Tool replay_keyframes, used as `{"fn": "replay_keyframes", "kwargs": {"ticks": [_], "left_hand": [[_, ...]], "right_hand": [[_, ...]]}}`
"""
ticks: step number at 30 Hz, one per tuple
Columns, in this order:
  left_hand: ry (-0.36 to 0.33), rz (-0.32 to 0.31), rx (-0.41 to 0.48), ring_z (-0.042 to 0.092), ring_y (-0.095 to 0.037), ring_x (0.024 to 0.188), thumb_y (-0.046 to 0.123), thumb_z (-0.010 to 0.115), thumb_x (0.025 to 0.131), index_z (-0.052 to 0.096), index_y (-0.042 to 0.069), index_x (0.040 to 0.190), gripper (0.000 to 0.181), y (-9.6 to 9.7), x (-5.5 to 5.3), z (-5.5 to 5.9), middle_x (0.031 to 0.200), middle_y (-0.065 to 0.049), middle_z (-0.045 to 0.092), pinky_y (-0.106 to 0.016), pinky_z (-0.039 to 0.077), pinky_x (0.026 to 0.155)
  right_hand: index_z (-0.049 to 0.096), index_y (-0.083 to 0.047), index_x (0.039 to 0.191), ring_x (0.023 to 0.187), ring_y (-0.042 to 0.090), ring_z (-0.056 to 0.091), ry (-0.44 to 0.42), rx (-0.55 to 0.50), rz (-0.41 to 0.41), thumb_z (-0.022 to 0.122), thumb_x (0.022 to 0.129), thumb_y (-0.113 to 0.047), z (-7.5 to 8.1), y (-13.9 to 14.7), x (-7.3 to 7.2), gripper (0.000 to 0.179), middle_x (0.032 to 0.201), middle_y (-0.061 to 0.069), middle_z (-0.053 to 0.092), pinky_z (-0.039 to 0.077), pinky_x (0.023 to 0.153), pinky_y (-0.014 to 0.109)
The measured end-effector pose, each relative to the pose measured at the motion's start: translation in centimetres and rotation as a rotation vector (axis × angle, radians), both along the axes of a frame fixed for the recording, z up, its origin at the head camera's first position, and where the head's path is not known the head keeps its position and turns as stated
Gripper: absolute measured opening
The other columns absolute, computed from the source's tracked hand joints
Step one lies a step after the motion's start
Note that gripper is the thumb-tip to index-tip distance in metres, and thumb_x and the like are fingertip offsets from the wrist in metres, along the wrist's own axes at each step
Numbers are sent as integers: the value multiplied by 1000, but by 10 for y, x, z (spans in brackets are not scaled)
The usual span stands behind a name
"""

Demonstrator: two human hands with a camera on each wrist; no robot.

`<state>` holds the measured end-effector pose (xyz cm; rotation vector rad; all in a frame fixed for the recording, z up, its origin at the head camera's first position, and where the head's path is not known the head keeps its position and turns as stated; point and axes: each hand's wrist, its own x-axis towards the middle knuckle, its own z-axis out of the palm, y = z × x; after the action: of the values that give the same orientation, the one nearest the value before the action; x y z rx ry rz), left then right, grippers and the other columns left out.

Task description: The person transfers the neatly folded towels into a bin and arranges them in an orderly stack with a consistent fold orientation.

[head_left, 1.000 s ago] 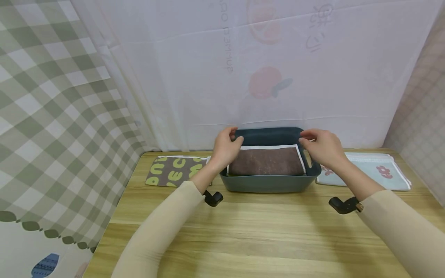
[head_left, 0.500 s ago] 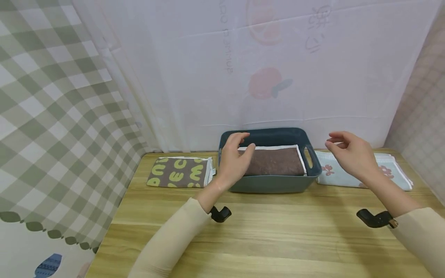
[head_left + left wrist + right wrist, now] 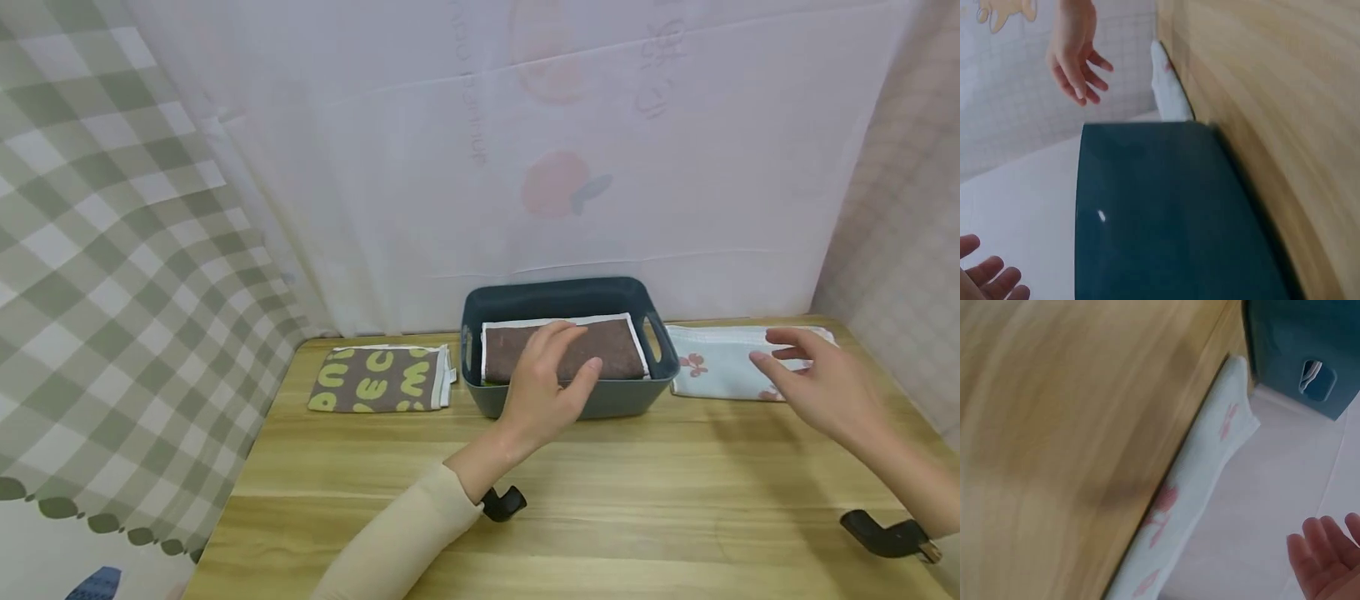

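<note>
A dark teal plastic basket (image 3: 570,403) with handle holes stands at the back of the table, and a folded brown towel (image 3: 609,348) with white edging lies in it. My left hand (image 3: 543,387) hovers before the basket, fingers relaxed and holding nothing, hiding part of the towel. Off to the right, my right hand (image 3: 825,383) is in the air above a folded pale blue towel (image 3: 720,367) with pink flowers, its fingers loosely bent around nothing. In the right wrist view the pale blue towel (image 3: 1191,469) lies flat on the wood.
Left of the basket lies a folded brown towel with yellow-green letters (image 3: 382,379). The wooden table (image 3: 600,500) ends against a white printed curtain (image 3: 420,208) at the back. A green checked cloth (image 3: 135,233) hangs at the left.
Both hands have left the basket's ends and drawn back toward the front. The left hand has shifted rightward across the basket, the right hand outward over the pale blue towel. The basket stayed put.
</note>
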<state>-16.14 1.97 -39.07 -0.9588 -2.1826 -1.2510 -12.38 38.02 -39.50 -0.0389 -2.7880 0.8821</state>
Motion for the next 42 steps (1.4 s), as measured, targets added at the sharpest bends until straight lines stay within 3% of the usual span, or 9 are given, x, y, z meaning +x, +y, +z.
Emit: {"fn": "replay_keyframes", "kwargs": {"ticks": [1,5,12,14,18,22,26,32,42], "left_hand": [[26,-10,-10,56,-27,131,18,67,100,64,1,133,36,3,2,-2,135,-15,61,-37,45,112],[143,-11,-60,60,-23,124,21,72,96,67,3,129,37,21,13,-11,130,-12,64,-30,44,107],[271,-5,-143,62,-14,116,25,79,88,72,7,122,39,55,37,-30,122,-3,67,-18,43,96],[233,-46,-192,60,-13,119,27,77,90,71,8,125,41,63,43,-34,125,-3,66,-18,41,101],[44,-144,-375,53,-10,130,35,66,100,64,12,138,45,80,52,-41,140,-2,59,-20,39,108],[-84,-171,-596,45,-9,140,46,54,105,57,18,148,51,99,53,-48,154,0,49,-23,40,109],[-108,-131,-741,45,-6,138,53,54,104,54,22,150,56,118,46,-55,151,5,49,-23,42,108],[-142,-62,-841,43,-2,136,59,54,101,47,22,154,65,151,32,-56,144,12,48,-19,36,110],[-263,94,-1011,27,-16,153,72,54,96,45,29,153,71,194,17,-70,162,7,34,-29,24,122]], "right_hand": [[53,7,143,104,60,62,-15,4,9,64,105,-33,-2,4,1,56,126,40,61,53,70,37],[45,14,145,112,70,50,-36,35,26,62,106,-31,-11,20,6,62,132,48,51,45,78,75],[41,18,145,130,71,33,-26,55,41,63,106,-30,-29,42,13,66,139,49,43,24,102,83],[41,17,146,137,70,26,-38,58,45,62,106,-31,-34,46,14,66,144,49,39,17,107,83],[38,13,151,143,68,17,-64,73,38,61,107,-33,-44,54,16,68,152,47,29,13,108,84],[37,9,155,145,67,13,-64,87,30,61,106,-33,-52,63,17,68,154,47,26,10,108,84],[36,5,157,141,71,15,-76,118,38,60,107,-34,-59,73,16,68,153,49,24,9,106,86],[30,11,156,124,83,23,-165,215,58,58,106,-39,-68,92,9,76,143,60,18,20,94,90],[38,19,146,118,79,34,-252,345,109,56,108,-42,-73,108,4,75,137,58,31,30,91,87]]}}
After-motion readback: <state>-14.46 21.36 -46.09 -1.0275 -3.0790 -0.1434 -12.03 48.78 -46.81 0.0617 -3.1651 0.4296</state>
